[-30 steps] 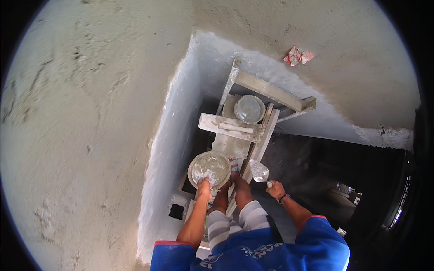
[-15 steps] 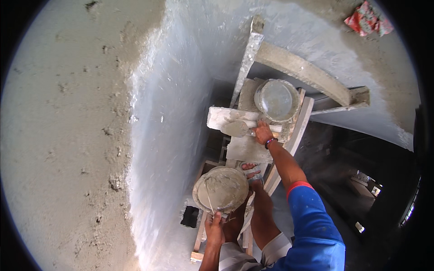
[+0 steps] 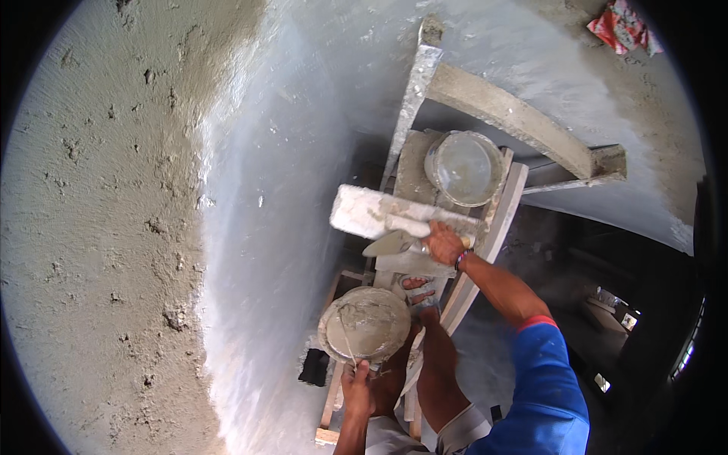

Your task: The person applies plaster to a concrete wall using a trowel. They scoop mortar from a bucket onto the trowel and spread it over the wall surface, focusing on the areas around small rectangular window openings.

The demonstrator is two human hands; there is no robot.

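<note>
Rough grey plaster wall (image 3: 98, 227) fills the left side, pitted and lumpy. It borders a smoother, paler wall strip (image 3: 265, 250) along a ragged edge. Dark space on the right, lower down. Crumpled red-and-white wrapper (image 3: 623, 29) against the rough surface, top right.

Person is up on a narrow timber scaffold; one foot (image 3: 415, 284) is visible between the two buckets. Long timber rail (image 3: 485, 235) runs along the right side of the stand, wooden crossbar (image 3: 516, 121) at the far end. Black square opening (image 3: 314, 367) low on the left, just beside the near bucket.

Right hand (image 3: 444, 243): closed round the handle of a pointed trowel (image 3: 389, 244), blade aimed left, bracelet (image 3: 461, 260) on the wrist. Fingers also sit at the handle of a long plastering float (image 3: 360, 212); can't tell from here if they grip that too. Float lies crosswise over the stand, left end sticking out past it, trowel blade just on its near side. Pale board (image 3: 413, 263) under that area.

Beyond the float: round bucket (image 3: 466, 167) with cloudy liquid, upright, near the crossbar.

Left hand (image 3: 358, 390): fingers closed at the near rim of the mortar bucket (image 3: 364, 322), on its thin handle, which crosses over the wet grey mix. Can't see what, if anything, supports that bucket underneath.
</note>
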